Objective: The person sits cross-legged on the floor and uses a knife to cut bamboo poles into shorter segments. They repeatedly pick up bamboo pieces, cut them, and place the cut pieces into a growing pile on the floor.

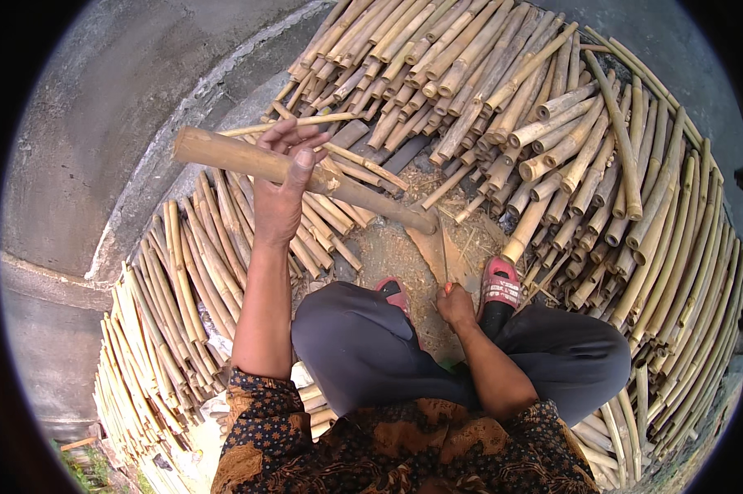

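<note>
My left hand (282, 177) is closed round a thick bamboo pole (223, 156), thumb on the near side and fingers curled over the far side. The pole slants down to the right, its lower end close to the ground between my feet. My right hand (456, 305) grips a tool with an orange handle, its long thin blade (444, 253) pointing away from me. Blade and pole end meet or overlap in view; whether they touch, I cannot tell. The blade looks nearly edge-on, so its exact kind is unclear. Beside it lies a tan, wedge-shaped patch (427, 251).
A big stack of cut bamboo poles (544, 123) fills the far and right sides. More bamboo poles (182, 263) lie at the left, along a grey concrete wall (100, 123). My feet, in pink sandals (500, 282), rest on ground (388, 251) strewn with shavings.
</note>
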A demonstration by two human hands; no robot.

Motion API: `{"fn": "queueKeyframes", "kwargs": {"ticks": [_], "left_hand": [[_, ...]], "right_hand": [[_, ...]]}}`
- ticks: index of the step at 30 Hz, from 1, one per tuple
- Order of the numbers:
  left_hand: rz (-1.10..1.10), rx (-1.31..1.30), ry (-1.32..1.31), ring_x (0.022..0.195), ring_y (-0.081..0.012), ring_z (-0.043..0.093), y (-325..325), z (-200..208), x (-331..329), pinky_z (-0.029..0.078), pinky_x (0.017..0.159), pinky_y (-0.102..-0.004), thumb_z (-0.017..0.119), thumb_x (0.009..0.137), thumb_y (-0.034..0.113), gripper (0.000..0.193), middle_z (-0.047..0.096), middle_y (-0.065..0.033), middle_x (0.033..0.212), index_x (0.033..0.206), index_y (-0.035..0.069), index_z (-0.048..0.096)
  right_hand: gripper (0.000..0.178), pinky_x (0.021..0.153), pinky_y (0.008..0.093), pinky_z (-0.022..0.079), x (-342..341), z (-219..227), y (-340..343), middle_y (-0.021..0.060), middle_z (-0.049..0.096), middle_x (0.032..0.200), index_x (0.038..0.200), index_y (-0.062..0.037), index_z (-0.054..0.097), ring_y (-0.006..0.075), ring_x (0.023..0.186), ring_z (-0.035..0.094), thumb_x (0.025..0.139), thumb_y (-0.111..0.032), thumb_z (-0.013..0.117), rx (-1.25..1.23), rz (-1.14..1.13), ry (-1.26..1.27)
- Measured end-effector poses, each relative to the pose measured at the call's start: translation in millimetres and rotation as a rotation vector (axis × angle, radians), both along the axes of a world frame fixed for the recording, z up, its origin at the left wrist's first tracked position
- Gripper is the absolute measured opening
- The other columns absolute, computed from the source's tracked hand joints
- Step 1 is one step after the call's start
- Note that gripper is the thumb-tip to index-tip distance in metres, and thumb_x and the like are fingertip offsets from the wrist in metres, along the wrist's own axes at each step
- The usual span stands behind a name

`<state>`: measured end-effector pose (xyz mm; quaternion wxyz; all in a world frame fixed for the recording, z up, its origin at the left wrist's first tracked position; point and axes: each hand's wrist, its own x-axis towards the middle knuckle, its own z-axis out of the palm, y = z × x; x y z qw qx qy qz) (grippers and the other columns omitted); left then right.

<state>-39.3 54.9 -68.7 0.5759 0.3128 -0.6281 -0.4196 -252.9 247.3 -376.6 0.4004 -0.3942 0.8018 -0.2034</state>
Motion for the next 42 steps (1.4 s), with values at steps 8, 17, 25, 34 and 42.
{"fn": "queueKeyframes", "kwargs": {"ticks": [8,17,25,34,42], "left_hand": [[0.340,-0.134,-0.026,0.059,-0.0177,0.063,0,65,88,0.052,0.054,-0.0291,0.058,0.101,0.061,0.064,0.056,-0.0053,0.067,0.113,-0.001,0.050],[0.254,0.463,-1.140,0.082,-0.0227,0.069,109,51,184,0.055,0.071,-0.0375,0.069,0.096,0.052,0.058,0.070,-0.0115,0.091,0.135,0.010,0.058],[-0.334,1.573,-1.370,0.080,-0.0266,0.073,312,-216,309,0.059,0.076,-0.0420,0.082,0.083,0.045,0.056,0.075,-0.0159,0.103,0.125,0.009,0.070],[-0.465,1.584,-1.746,0.121,-0.0320,0.067,490,-272,341,0.055,0.097,-0.0470,0.084,0.078,0.033,0.054,0.072,-0.0103,0.129,0.128,0.014,0.073],[-0.276,1.431,-1.802,0.131,-0.0318,0.060,499,-269,328,0.055,0.102,-0.0464,0.083,0.080,0.030,0.065,0.062,-0.0152,0.140,0.137,0.008,0.061]], "right_hand": [[0.041,0.094,0.0524,0.054,-3,-4,0,0.0327,0.071,0.108,0.111,0.0044,0.067,0.0470,0.106,0.069,0.092,-0.031,0.062,0.084,0.066,0.107],[0.042,0.094,0.0499,0.054,2,-29,-2,0.0316,0.071,0.108,0.109,0.0043,0.068,0.0455,0.107,0.069,0.091,-0.033,0.064,0.084,0.062,0.127],[0.045,0.091,0.0489,0.053,-6,-32,9,0.0298,0.073,0.104,0.109,0.0045,0.069,0.0437,0.105,0.071,0.090,-0.036,0.065,0.093,0.149,0.183],[0.045,0.089,0.0484,0.055,-1,-65,3,0.0308,0.073,0.100,0.108,0.0073,0.068,0.0428,0.099,0.073,0.091,-0.034,0.062,0.200,0.273,0.222],[0.045,0.089,0.0476,0.055,5,-76,-6,0.0325,0.072,0.101,0.104,0.0104,0.065,0.0418,0.097,0.073,0.091,-0.033,0.063,0.236,0.229,0.105]]}}
